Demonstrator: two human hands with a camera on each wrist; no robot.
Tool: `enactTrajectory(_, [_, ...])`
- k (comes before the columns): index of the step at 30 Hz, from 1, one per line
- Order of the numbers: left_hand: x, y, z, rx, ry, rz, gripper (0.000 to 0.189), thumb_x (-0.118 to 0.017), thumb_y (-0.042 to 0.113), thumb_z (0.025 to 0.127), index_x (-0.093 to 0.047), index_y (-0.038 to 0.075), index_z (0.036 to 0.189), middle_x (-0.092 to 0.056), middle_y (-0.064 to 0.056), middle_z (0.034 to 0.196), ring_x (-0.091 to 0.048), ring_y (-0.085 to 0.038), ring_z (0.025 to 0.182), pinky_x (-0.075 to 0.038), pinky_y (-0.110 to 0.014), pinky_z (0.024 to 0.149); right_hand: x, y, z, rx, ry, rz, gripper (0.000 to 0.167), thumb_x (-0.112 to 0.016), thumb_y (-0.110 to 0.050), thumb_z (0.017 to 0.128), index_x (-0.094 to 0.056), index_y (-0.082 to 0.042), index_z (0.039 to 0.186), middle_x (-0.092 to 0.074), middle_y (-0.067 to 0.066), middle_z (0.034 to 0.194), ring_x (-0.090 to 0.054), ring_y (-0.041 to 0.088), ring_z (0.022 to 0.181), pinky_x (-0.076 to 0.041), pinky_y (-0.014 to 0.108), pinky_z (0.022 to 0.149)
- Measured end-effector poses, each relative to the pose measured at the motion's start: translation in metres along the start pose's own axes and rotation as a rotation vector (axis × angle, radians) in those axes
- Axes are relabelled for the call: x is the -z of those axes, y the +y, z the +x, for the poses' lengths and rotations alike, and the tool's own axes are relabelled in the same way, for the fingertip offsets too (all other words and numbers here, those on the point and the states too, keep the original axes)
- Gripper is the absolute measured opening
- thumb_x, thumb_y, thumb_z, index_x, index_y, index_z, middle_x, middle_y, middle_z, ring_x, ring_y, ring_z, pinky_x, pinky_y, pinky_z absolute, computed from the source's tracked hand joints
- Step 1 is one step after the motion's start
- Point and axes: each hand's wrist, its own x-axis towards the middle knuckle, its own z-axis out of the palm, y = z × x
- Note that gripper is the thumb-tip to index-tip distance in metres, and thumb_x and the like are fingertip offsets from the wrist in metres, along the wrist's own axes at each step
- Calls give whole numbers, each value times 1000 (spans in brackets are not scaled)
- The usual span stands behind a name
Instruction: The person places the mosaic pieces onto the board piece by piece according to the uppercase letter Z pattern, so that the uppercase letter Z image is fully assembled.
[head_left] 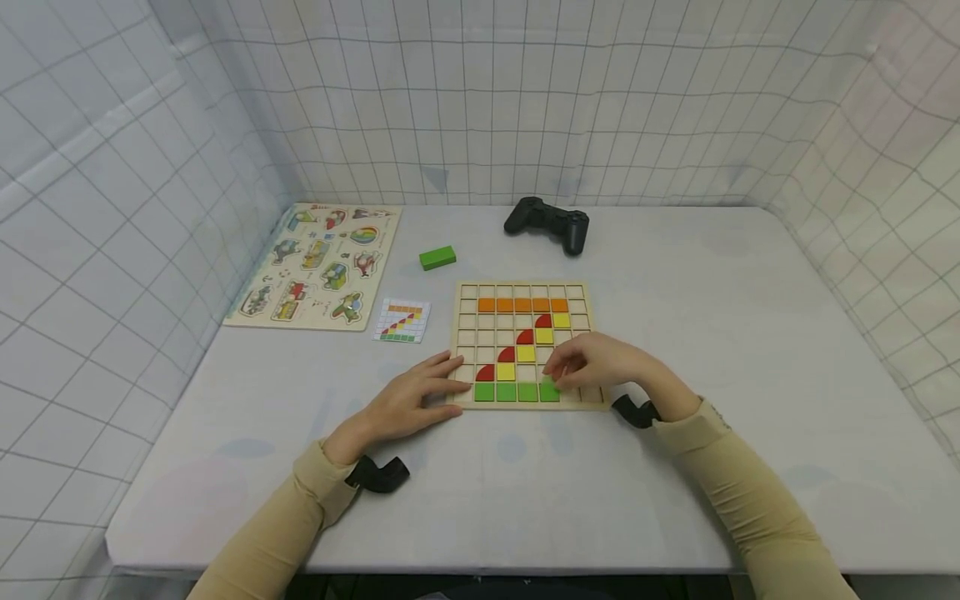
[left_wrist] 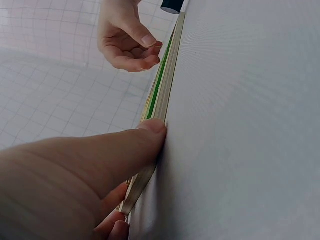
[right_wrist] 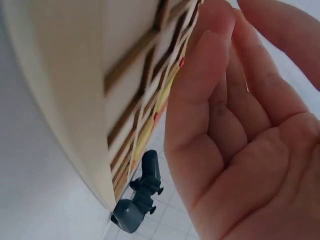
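Observation:
A wooden grid board (head_left: 587, 333) lies flat, bearing a row of orange squares (head_left: 522, 305), a diagonal of red quarter-circles (head_left: 486, 372) and yellow squares (head_left: 506, 372), and several green squares (head_left: 506, 392) along the bottom. My left hand (head_left: 408, 398) rests at the board's lower left corner. Its fingers are extended over the left rim, and the thumb presses the front edge in the left wrist view. My right hand (head_left: 596, 362) hovers over the lower right, fingers loosely bent, fingertips close by the rightmost green square. No piece shows between them; whether they touch that square is unclear.
A small printed pattern card (head_left: 402, 321) lies left of the board. Behind it are a green block (head_left: 437, 257) and a wooden picture puzzle (head_left: 315, 267). A black game controller (head_left: 547, 223) lies behind the board. Gridded white cloth surrounds the table.

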Motion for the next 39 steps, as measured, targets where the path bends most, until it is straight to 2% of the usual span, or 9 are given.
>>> enactTrajectory(6, [1, 2, 1, 6, -10, -12, 40, -68, 27, 87, -64, 8, 122, -40, -15, 144, -25, -32, 138, -26, -48, 111, 16, 4, -15, -30, 45, 49, 24, -67, -16, 88, -67, -7, 110, -66, -1, 98, -60, 14, 86, -52, 29, 77])
enactTrajectory(12, [1, 2, 0, 10, -8, -12, 39, -68, 27, 88, -65, 8, 122, -39, -15, 144, -24, -32, 138, -25, -48, 111, 32, 19, -37, -40, 95, 101, 32, -69, -22, 87, -64, -5, 114, -65, 4, 101, -61, 17, 86, -53, 28, 74])
enactTrajectory(22, [1, 2, 0, 10, -7, -11, 39, -68, 26, 87, -65, 8, 121, -40, -15, 144, -24, -32, 138, -25, -48, 111, 41, 42, -70, -22, 172, 244, 35, -70, -12, 85, -61, 4, 114, -63, 21, 105, -63, 20, 87, -54, 27, 77])
enactTrajectory(30, [0, 2, 0, 18, -10, -11, 39, -68, 27, 87, -65, 8, 122, -40, -14, 144, -24, -31, 138, -26, -47, 111, 38, 57, -77, -2, 186, 330, 36, -70, -7, 84, -59, 7, 115, -60, 27, 106, -63, 21, 88, -53, 27, 76])
enactTrajectory(39, [-1, 0, 0, 22, -13, -6, 39, -67, 27, 88, -64, 8, 122, -40, -14, 145, -24, -31, 138, -26, -47, 111, 38, 65, -82, -16, 161, 343, 36, -71, -8, 83, -60, 3, 116, -60, 24, 109, -62, 23, 92, -52, 27, 80])
